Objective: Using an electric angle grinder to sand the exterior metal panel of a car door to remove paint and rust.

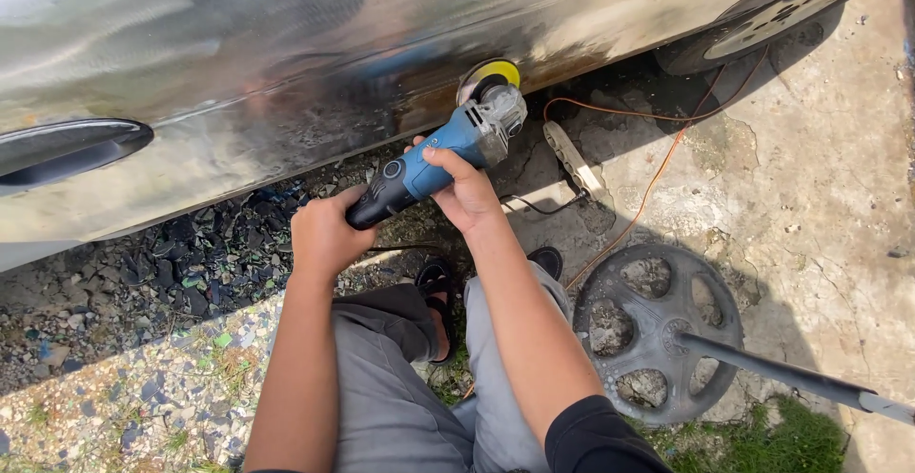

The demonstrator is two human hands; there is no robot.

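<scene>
1. The left hand (326,235) was wrapped shut around the angle grinder's (434,163) black rear, steadying it.
2. The right hand (464,190) clenched the grinder's blue body, pressing its yellow pad (496,75) against the car panel (286,44).
3. Right of the grinder lay an orange cable (658,173) and a wheel cover (658,330).

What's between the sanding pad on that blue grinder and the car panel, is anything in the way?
Nothing visible. The grinder, held by the left hand and right hand, has its yellow pad right at the car panel.
</scene>
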